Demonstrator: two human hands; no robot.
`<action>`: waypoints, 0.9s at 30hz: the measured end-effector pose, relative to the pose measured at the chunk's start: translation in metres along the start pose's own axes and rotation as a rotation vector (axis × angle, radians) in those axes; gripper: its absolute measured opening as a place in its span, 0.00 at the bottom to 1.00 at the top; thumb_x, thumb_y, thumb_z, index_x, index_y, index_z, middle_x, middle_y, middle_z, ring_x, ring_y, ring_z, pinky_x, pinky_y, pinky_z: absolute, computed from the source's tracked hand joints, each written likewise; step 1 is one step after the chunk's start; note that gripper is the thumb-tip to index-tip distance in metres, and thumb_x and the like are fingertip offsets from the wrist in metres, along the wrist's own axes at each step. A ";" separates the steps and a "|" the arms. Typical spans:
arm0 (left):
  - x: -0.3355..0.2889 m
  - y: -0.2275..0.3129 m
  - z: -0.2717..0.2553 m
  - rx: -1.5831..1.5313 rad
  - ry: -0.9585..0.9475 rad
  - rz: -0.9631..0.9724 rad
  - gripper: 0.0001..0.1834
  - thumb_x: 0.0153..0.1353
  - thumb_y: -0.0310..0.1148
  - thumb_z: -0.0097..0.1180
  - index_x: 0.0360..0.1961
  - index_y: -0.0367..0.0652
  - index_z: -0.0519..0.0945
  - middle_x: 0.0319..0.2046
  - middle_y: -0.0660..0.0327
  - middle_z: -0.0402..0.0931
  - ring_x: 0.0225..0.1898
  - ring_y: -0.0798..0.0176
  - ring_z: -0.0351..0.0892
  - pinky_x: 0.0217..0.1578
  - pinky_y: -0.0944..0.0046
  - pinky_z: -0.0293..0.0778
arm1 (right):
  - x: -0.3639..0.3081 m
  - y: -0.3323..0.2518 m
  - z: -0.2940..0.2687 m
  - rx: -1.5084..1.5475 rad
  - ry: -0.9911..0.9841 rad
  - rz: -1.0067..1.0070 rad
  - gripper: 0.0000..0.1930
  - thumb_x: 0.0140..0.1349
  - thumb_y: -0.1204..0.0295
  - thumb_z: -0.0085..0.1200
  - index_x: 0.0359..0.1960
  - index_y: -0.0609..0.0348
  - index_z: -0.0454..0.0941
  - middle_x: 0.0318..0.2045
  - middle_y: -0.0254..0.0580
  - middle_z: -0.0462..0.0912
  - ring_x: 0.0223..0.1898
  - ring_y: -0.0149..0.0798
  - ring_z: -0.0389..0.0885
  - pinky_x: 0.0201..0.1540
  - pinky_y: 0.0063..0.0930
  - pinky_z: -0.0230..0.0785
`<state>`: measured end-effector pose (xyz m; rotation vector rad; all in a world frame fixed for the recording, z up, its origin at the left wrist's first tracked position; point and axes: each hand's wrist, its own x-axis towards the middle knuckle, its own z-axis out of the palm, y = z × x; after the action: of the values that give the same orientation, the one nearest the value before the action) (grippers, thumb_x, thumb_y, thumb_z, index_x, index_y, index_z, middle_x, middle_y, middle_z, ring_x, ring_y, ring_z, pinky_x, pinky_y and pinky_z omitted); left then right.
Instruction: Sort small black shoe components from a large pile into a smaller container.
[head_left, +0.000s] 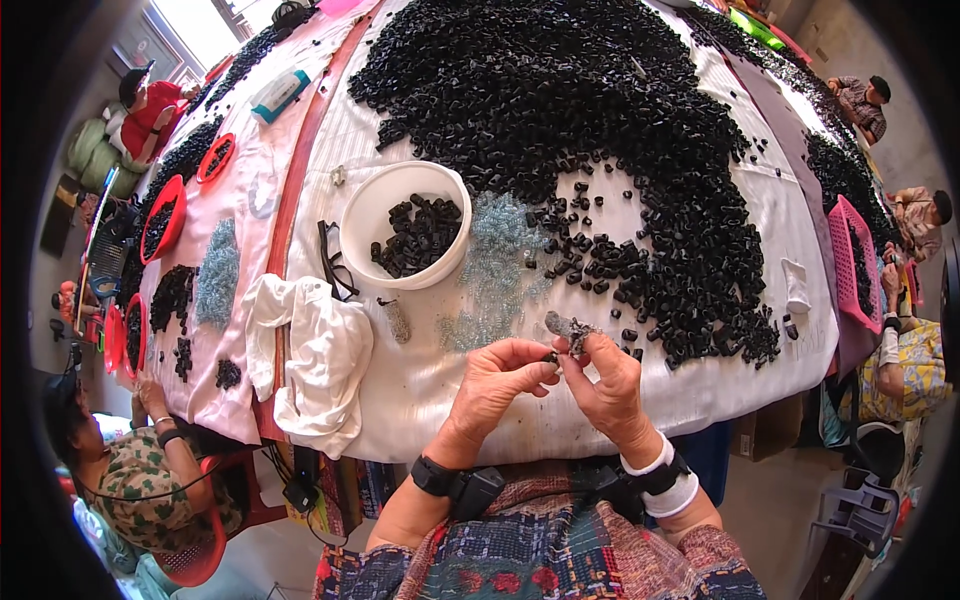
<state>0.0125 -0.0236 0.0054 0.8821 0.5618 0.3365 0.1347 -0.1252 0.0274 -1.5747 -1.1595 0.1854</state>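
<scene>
Both my hands are close together just above the table's near edge. Between the thumb and fingertips of my left hand (505,388) is a small black plastic piece (552,358). My right hand (608,392) is closed in a pinch around a small grey, speckled object (566,326), whose kind I cannot make out; its fingertips meet the left ones at the black piece. Just beyond lies a spread of small clear bluish pieces (497,265). To its left a white plastic tub (352,235) holds several black pieces like those in the large black heap (590,90).
A crumpled white cloth (325,345), black-framed glasses (334,262) and a small speckled grey item (396,322) lie left on the white-covered table (420,410). Red baskets (165,220) stand further left, a pink basket (850,265) at right. Other people sit at both sides.
</scene>
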 end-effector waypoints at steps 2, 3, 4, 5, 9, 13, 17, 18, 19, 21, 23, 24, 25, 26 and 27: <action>0.000 0.000 0.001 -0.001 -0.004 0.003 0.10 0.54 0.25 0.61 0.38 0.36 0.79 0.33 0.58 0.80 0.33 0.65 0.81 0.31 0.69 0.78 | -0.001 0.000 -0.001 0.026 0.004 0.023 0.11 0.50 0.87 0.54 0.36 0.65 0.76 0.26 0.46 0.77 0.25 0.41 0.78 0.26 0.28 0.70; 0.000 0.000 0.001 -0.015 0.002 -0.001 0.10 0.54 0.25 0.61 0.38 0.36 0.79 0.33 0.58 0.80 0.33 0.65 0.81 0.31 0.69 0.78 | -0.003 0.002 -0.003 -0.022 -0.018 0.003 0.10 0.50 0.87 0.54 0.35 0.65 0.76 0.27 0.46 0.77 0.25 0.40 0.78 0.25 0.28 0.70; 0.000 0.000 0.002 -0.029 0.007 -0.006 0.10 0.54 0.25 0.61 0.38 0.36 0.79 0.32 0.58 0.80 0.33 0.65 0.81 0.31 0.69 0.78 | -0.003 0.003 -0.004 -0.070 -0.040 -0.017 0.10 0.50 0.87 0.55 0.35 0.65 0.76 0.27 0.46 0.78 0.25 0.40 0.78 0.25 0.27 0.70; 0.000 0.000 0.002 -0.031 0.006 -0.006 0.10 0.54 0.25 0.61 0.38 0.36 0.79 0.32 0.58 0.80 0.33 0.65 0.81 0.31 0.69 0.78 | -0.003 0.003 -0.002 -0.072 -0.041 -0.017 0.10 0.50 0.87 0.55 0.35 0.65 0.76 0.27 0.46 0.78 0.25 0.40 0.78 0.25 0.27 0.70; 0.001 -0.001 0.000 -0.018 -0.004 -0.018 0.10 0.54 0.25 0.62 0.38 0.36 0.79 0.33 0.59 0.80 0.34 0.66 0.81 0.31 0.69 0.78 | -0.003 0.003 0.002 -0.026 0.035 -0.010 0.10 0.50 0.87 0.55 0.34 0.66 0.75 0.26 0.46 0.77 0.23 0.40 0.76 0.24 0.28 0.70; 0.001 -0.003 -0.002 0.009 0.009 0.006 0.10 0.54 0.25 0.62 0.38 0.37 0.79 0.33 0.59 0.80 0.34 0.67 0.81 0.32 0.70 0.78 | -0.003 0.004 -0.002 -0.206 -0.030 -0.233 0.10 0.50 0.87 0.54 0.35 0.67 0.74 0.26 0.45 0.77 0.23 0.39 0.77 0.25 0.28 0.70; 0.001 -0.002 -0.002 0.027 0.018 0.004 0.10 0.53 0.25 0.62 0.38 0.36 0.79 0.32 0.59 0.80 0.34 0.66 0.81 0.31 0.70 0.78 | -0.005 0.004 0.000 -0.178 -0.020 -0.196 0.11 0.49 0.88 0.54 0.35 0.66 0.75 0.27 0.44 0.77 0.25 0.41 0.77 0.26 0.29 0.70; 0.002 -0.002 -0.002 0.019 0.018 -0.008 0.11 0.54 0.25 0.62 0.38 0.36 0.79 0.32 0.59 0.80 0.34 0.66 0.81 0.31 0.70 0.78 | -0.007 0.002 0.001 -0.091 -0.001 -0.065 0.12 0.48 0.88 0.54 0.36 0.66 0.75 0.27 0.44 0.77 0.27 0.43 0.77 0.28 0.30 0.70; 0.002 -0.002 -0.002 0.012 0.017 -0.020 0.11 0.54 0.25 0.62 0.38 0.36 0.79 0.32 0.58 0.80 0.34 0.65 0.81 0.31 0.70 0.78 | -0.008 0.001 0.001 -0.004 0.019 0.066 0.13 0.47 0.88 0.54 0.36 0.65 0.76 0.28 0.45 0.77 0.28 0.45 0.76 0.29 0.31 0.70; 0.003 -0.004 -0.003 -0.001 0.015 -0.024 0.11 0.54 0.25 0.62 0.38 0.36 0.78 0.32 0.58 0.80 0.34 0.65 0.82 0.31 0.70 0.78 | -0.008 -0.001 0.000 -0.012 0.019 0.068 0.14 0.46 0.88 0.54 0.37 0.65 0.76 0.28 0.45 0.77 0.29 0.46 0.76 0.29 0.31 0.70; 0.004 -0.005 -0.002 -0.014 0.009 -0.028 0.11 0.54 0.25 0.61 0.39 0.35 0.78 0.32 0.58 0.80 0.34 0.64 0.82 0.31 0.69 0.78 | -0.008 0.001 -0.002 -0.023 0.020 0.069 0.14 0.46 0.88 0.54 0.37 0.65 0.76 0.28 0.46 0.77 0.29 0.47 0.76 0.29 0.31 0.70; 0.004 -0.005 -0.002 -0.025 0.010 -0.037 0.10 0.54 0.24 0.61 0.38 0.36 0.78 0.34 0.57 0.80 0.34 0.64 0.81 0.31 0.69 0.78 | -0.007 0.003 -0.004 -0.071 0.016 -0.016 0.14 0.47 0.88 0.54 0.37 0.64 0.76 0.28 0.46 0.77 0.28 0.45 0.76 0.28 0.31 0.69; 0.005 -0.005 -0.002 -0.037 0.010 -0.046 0.09 0.55 0.23 0.60 0.38 0.36 0.78 0.35 0.56 0.80 0.34 0.64 0.81 0.30 0.69 0.78 | -0.007 0.006 -0.006 -0.120 0.010 -0.101 0.13 0.48 0.88 0.54 0.37 0.64 0.76 0.28 0.46 0.77 0.27 0.44 0.76 0.27 0.30 0.69; 0.004 -0.005 -0.003 -0.039 0.000 -0.046 0.09 0.55 0.23 0.60 0.38 0.36 0.78 0.35 0.56 0.80 0.34 0.64 0.81 0.30 0.69 0.78 | -0.006 0.012 -0.009 -0.130 0.014 -0.102 0.13 0.48 0.88 0.54 0.37 0.64 0.76 0.28 0.46 0.77 0.27 0.44 0.76 0.27 0.30 0.69; 0.004 -0.006 -0.005 -0.058 -0.008 -0.065 0.09 0.54 0.23 0.60 0.38 0.36 0.78 0.35 0.55 0.80 0.33 0.64 0.81 0.30 0.69 0.78 | -0.005 0.020 -0.016 -0.243 0.069 -0.105 0.13 0.49 0.88 0.53 0.37 0.64 0.76 0.28 0.45 0.77 0.26 0.43 0.75 0.27 0.30 0.68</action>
<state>0.0130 -0.0228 -0.0032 0.8067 0.5695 0.2890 0.1535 -0.1376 0.0146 -1.7112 -1.2429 -0.0819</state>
